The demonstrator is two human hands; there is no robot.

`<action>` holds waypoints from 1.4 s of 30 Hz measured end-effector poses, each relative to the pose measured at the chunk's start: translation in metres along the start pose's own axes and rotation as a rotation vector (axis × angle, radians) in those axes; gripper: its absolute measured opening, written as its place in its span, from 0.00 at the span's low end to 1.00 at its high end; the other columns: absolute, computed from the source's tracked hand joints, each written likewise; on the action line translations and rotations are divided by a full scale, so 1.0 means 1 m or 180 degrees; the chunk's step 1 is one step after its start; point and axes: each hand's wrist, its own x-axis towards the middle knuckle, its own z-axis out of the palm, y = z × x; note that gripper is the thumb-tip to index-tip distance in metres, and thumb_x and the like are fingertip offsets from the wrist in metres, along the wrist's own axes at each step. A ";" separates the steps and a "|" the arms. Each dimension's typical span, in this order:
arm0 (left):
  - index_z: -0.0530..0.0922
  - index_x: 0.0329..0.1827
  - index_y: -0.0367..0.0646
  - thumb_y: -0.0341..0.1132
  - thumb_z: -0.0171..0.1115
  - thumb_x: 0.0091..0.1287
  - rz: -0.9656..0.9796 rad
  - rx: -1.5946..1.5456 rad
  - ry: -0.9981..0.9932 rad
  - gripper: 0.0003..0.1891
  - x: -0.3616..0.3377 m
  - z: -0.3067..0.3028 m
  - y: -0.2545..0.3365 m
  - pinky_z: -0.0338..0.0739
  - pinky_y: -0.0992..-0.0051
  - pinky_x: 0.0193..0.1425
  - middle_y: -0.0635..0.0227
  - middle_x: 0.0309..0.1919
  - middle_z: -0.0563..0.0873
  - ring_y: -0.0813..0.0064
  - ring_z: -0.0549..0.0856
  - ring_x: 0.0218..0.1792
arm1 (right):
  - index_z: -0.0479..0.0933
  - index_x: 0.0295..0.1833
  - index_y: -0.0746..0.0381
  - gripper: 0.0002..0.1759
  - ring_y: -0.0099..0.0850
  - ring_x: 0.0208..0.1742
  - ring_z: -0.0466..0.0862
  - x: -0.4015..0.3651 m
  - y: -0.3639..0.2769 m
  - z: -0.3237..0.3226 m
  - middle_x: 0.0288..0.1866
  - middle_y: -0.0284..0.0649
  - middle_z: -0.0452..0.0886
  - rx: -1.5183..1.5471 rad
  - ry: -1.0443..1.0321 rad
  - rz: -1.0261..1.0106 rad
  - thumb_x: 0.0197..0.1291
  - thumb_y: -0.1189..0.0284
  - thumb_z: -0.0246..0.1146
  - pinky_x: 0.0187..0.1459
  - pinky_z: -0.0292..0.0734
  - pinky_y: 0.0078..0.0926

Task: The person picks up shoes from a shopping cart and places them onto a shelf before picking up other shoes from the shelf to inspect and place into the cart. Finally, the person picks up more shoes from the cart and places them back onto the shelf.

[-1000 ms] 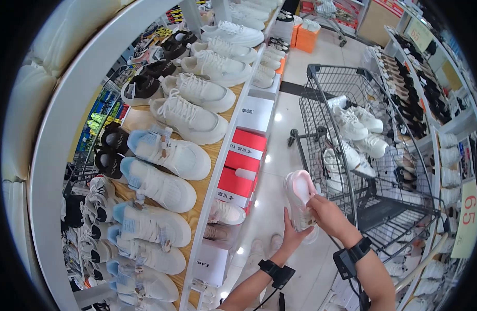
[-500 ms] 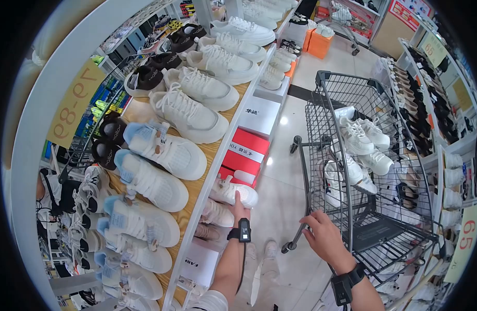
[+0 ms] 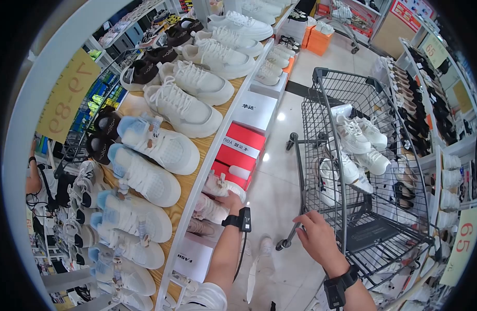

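Note:
My left hand (image 3: 231, 201) is at the lower shelf, its fingers against a pale sneaker (image 3: 217, 186) that lies below the red shoe box (image 3: 240, 146). Whether the fingers grip the shoe or only touch it is hard to see. Beside it rests another pinkish-white sneaker (image 3: 211, 209). My right hand (image 3: 315, 234) hovers over the floor by the near left side of the wire cart (image 3: 370, 215), fingers loosely bent and apart, holding nothing. Several white sneakers (image 3: 354, 136) lie inside the cart.
Rows of white sneakers (image 3: 184, 109) stand on the wooden shelf (image 3: 184, 216) at the left. White boxes (image 3: 255, 110) line the lower shelf. Racks of shoes (image 3: 422, 103) run along the right. At the far left, part of another person (image 3: 35, 179) shows.
My left hand has shifted slightly left and up with the pale sneaker, deeper over the lower shelf. The view has turned a little, and the other person's arm now shows at the far left.

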 end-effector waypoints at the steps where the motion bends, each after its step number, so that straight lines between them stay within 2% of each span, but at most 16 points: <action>1: 0.42 0.73 0.32 0.37 0.63 0.59 -0.0050 -0.0434 -0.0080 0.46 -0.018 -0.011 0.013 0.54 0.58 0.73 0.35 0.68 0.52 0.42 0.57 0.69 | 0.76 0.44 0.60 0.11 0.39 0.41 0.78 0.000 0.000 0.001 0.37 0.41 0.74 0.0007 0.0012 -0.0008 0.53 0.76 0.63 0.41 0.75 0.34; 2: 0.42 0.73 0.32 0.37 0.63 0.59 -0.0036 -0.0438 -0.0073 0.46 -0.026 -0.020 0.014 0.54 0.58 0.73 0.35 0.68 0.52 0.42 0.57 0.69 | 0.76 0.44 0.60 0.11 0.39 0.41 0.78 -0.001 0.000 0.001 0.37 0.41 0.73 0.0015 0.0024 -0.0012 0.53 0.76 0.63 0.40 0.75 0.34; 4: 0.46 0.72 0.32 0.33 0.64 0.55 0.1024 -0.0070 -0.0223 0.45 -0.039 -0.042 0.007 0.50 0.57 0.74 0.36 0.68 0.53 0.43 0.56 0.69 | 0.76 0.43 0.60 0.11 0.39 0.40 0.78 -0.001 0.001 0.003 0.37 0.41 0.73 0.0025 0.0048 -0.0022 0.53 0.76 0.63 0.40 0.75 0.34; 5: 0.54 0.69 0.31 0.26 0.64 0.52 0.1465 0.0119 0.0040 0.41 -0.048 -0.057 0.007 0.52 0.58 0.74 0.40 0.67 0.59 0.45 0.59 0.68 | 0.76 0.43 0.60 0.10 0.39 0.39 0.78 -0.001 0.003 0.004 0.36 0.40 0.73 -0.0039 0.0116 -0.0031 0.53 0.76 0.63 0.39 0.74 0.34; 6: 0.54 0.69 0.31 0.26 0.64 0.52 0.1461 0.0114 0.0037 0.41 -0.057 -0.078 0.011 0.52 0.58 0.74 0.40 0.67 0.59 0.45 0.59 0.68 | 0.76 0.42 0.59 0.10 0.39 0.39 0.77 -0.002 0.003 0.004 0.36 0.40 0.73 -0.0109 0.0179 -0.0037 0.52 0.76 0.63 0.39 0.74 0.35; 8: 0.54 0.70 0.35 0.26 0.64 0.52 0.2699 0.1064 0.0663 0.41 -0.051 -0.116 0.010 0.48 0.57 0.74 0.42 0.67 0.60 0.45 0.60 0.68 | 0.76 0.42 0.59 0.10 0.39 0.38 0.77 -0.001 0.003 0.003 0.35 0.40 0.73 -0.0199 0.0231 -0.0023 0.52 0.76 0.63 0.38 0.74 0.35; 12: 0.56 0.70 0.39 0.31 0.65 0.54 0.2448 0.1832 0.0410 0.40 0.011 -0.161 0.002 0.49 0.57 0.74 0.46 0.67 0.63 0.48 0.61 0.68 | 0.76 0.41 0.59 0.09 0.39 0.37 0.77 0.001 0.003 0.004 0.34 0.40 0.72 -0.0273 0.0349 -0.0005 0.52 0.76 0.63 0.37 0.73 0.37; 14: 0.60 0.69 0.41 0.38 0.66 0.56 0.2225 0.1665 -0.0732 0.38 0.024 -0.174 0.010 0.52 0.58 0.72 0.49 0.65 0.67 0.50 0.63 0.67 | 0.76 0.41 0.59 0.09 0.39 0.37 0.77 0.000 0.002 0.005 0.33 0.40 0.73 -0.0304 0.0313 0.0010 0.52 0.76 0.63 0.37 0.73 0.37; 18: 0.65 0.67 0.46 0.43 0.68 0.55 0.2587 0.1817 -0.0715 0.35 0.015 -0.171 0.021 0.56 0.58 0.69 0.53 0.62 0.70 0.51 0.65 0.65 | 0.75 0.41 0.60 0.09 0.40 0.35 0.77 0.001 0.001 0.004 0.32 0.41 0.73 -0.0371 0.0235 0.0029 0.53 0.76 0.62 0.37 0.73 0.37; 19: 0.66 0.66 0.50 0.44 0.69 0.54 0.3414 0.1813 -0.0122 0.35 0.025 -0.158 0.015 0.60 0.57 0.65 0.54 0.56 0.74 0.51 0.68 0.61 | 0.75 0.41 0.60 0.09 0.40 0.35 0.77 0.002 0.002 0.005 0.32 0.41 0.73 -0.0377 0.0219 0.0041 0.53 0.76 0.62 0.37 0.73 0.37; 22: 0.67 0.65 0.51 0.44 0.70 0.53 0.3639 0.1920 -0.0104 0.35 0.030 -0.142 0.020 0.63 0.56 0.60 0.55 0.49 0.75 0.52 0.71 0.56 | 0.75 0.42 0.59 0.09 0.40 0.33 0.78 0.002 0.002 0.005 0.30 0.40 0.75 -0.0490 0.0251 0.0025 0.54 0.75 0.62 0.36 0.72 0.37; 23: 0.69 0.63 0.51 0.44 0.70 0.52 0.3642 0.1809 -0.0194 0.33 0.035 -0.138 0.023 0.64 0.54 0.58 0.55 0.45 0.75 0.52 0.72 0.53 | 0.75 0.43 0.59 0.09 0.40 0.32 0.79 0.002 0.000 0.003 0.29 0.40 0.76 -0.0547 0.0286 0.0024 0.54 0.75 0.62 0.35 0.72 0.37; 31: 0.73 0.59 0.50 0.50 0.65 0.57 0.3664 0.2024 -0.0333 0.28 0.051 -0.132 0.021 0.63 0.56 0.58 0.54 0.46 0.76 0.52 0.74 0.51 | 0.75 0.53 0.55 0.18 0.39 0.25 0.78 0.004 -0.002 0.003 0.24 0.38 0.77 -0.0556 0.0456 -0.0017 0.55 0.74 0.62 0.33 0.71 0.35; 34: 0.74 0.57 0.49 0.50 0.61 0.61 0.3317 0.1744 -0.0476 0.24 0.051 -0.126 0.026 0.60 0.54 0.61 0.53 0.46 0.76 0.51 0.75 0.51 | 0.73 0.59 0.51 0.23 0.39 0.23 0.76 0.005 -0.002 0.003 0.22 0.38 0.76 -0.0641 0.0418 0.0000 0.55 0.74 0.62 0.31 0.71 0.35; 37: 0.75 0.52 0.46 0.45 0.54 0.67 0.3165 0.1956 -0.0260 0.16 0.054 -0.122 0.029 0.65 0.54 0.54 0.50 0.43 0.77 0.50 0.76 0.48 | 0.72 0.62 0.49 0.25 0.40 0.21 0.75 0.006 0.002 0.008 0.22 0.39 0.76 -0.0668 0.0461 -0.0057 0.56 0.74 0.61 0.29 0.71 0.35; 42: 0.75 0.46 0.42 0.39 0.56 0.66 0.3251 0.1673 -0.0420 0.12 0.064 -0.121 0.025 0.68 0.55 0.48 0.49 0.40 0.77 0.49 0.76 0.44 | 0.71 0.63 0.48 0.26 0.41 0.20 0.74 0.008 -0.007 0.004 0.21 0.40 0.77 -0.0436 0.0409 -0.0094 0.57 0.74 0.60 0.30 0.71 0.36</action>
